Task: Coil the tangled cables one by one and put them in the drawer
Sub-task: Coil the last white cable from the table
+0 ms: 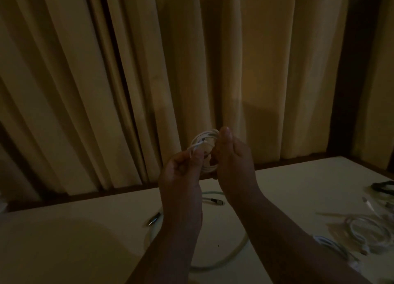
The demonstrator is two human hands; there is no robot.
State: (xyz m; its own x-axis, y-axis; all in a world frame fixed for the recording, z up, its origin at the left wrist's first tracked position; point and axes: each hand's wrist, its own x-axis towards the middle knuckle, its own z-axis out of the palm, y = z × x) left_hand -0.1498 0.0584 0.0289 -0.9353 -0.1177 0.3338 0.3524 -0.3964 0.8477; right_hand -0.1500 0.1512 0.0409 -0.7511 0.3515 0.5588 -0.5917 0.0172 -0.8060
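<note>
Both the left hand [181, 173] and right hand [233, 166] hold a white cable coil [205, 141] above the table [74, 241], far side.
Fingers seem pinched on its strands; loose cables [366, 232] lie right.

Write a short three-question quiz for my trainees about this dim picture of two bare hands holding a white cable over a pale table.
1. True or false: the small coil of white cable rests on the pale flat table.
2. Of the left hand and the right hand, which grips the coil? A) left only B) right only C) both
3. Fill in: the loose heap of white cables lies on the person's ____ side.
Key: 1 false, it is held up above the table; 2 C; 3 right.
</note>
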